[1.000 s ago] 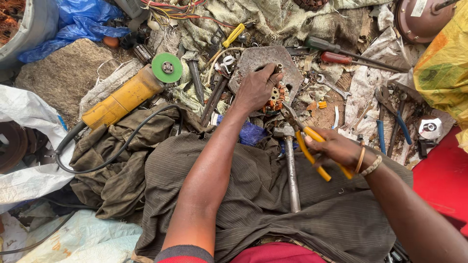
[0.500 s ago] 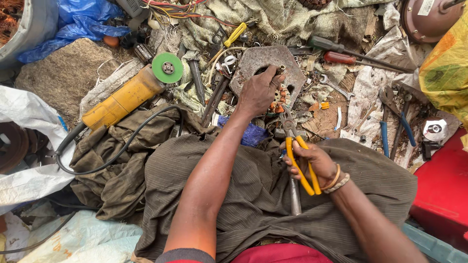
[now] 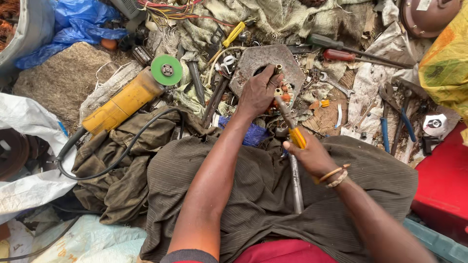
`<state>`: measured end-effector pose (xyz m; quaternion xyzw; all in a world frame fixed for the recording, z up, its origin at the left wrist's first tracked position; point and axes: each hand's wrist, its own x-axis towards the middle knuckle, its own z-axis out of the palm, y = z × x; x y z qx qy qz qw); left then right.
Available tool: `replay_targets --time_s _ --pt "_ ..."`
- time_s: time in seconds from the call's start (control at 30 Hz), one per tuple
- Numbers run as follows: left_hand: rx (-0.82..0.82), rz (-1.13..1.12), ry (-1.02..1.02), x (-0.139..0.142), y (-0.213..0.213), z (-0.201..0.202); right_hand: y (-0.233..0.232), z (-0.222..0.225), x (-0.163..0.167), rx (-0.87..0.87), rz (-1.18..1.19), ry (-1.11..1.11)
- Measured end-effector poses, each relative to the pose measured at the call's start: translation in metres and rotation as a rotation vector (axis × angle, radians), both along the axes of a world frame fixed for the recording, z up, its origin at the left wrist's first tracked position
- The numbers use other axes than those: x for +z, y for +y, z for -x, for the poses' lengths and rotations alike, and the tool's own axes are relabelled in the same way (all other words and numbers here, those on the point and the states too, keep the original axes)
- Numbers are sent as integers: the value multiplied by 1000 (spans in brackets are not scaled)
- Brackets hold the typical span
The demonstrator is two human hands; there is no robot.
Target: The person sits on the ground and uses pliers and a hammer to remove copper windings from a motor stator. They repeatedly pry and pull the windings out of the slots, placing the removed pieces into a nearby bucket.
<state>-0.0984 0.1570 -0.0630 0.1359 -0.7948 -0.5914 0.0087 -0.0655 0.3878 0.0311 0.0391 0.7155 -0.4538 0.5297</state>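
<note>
- Since the earlier frames the right hand [image 3: 312, 157] has swung the yellow-handled pliers [image 3: 288, 121] from lying open across the lap to pointing forward, nose up at the workpiece; the left hand [image 3: 258, 90] has stayed put.
- The left hand is closed over a small metal part with copper-coloured windings [image 3: 284, 93], pressing it onto a flat, rusty grey metal plate [image 3: 253, 61] on the ground just ahead of the knees.
- The right hand is wrapped tight round the pliers' handles (whether the nose grips anything I cannot tell, it is too small).
- Judged step: working at the windings with the pliers while the part is pinned.
- Next move calls for a firm hold-down and a careful bite near the fingers.
- A yellow angle grinder with a green disc [image 3: 131, 97] lies well apart to the left.
</note>
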Motion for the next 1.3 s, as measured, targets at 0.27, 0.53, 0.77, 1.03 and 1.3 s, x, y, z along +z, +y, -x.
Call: replay_targets --time_s 0.27,0.53,0.77,1.03,1.3 --pt "-106 31 -16 16 -16 -1 23 34 58 387 -535 351" --pt "-160 -234 80 84 0 -66 34 -61 11 13 237 14" --pt "-127 315 53 79 9 -74 -3 -61 41 -46 263 -280" --pt "41 334 99 41 -46 -18 8 -19 34 -118 -23 -238" --pt "-138 182 141 35 -6 2 32 20 -19 -98 -61 -214"
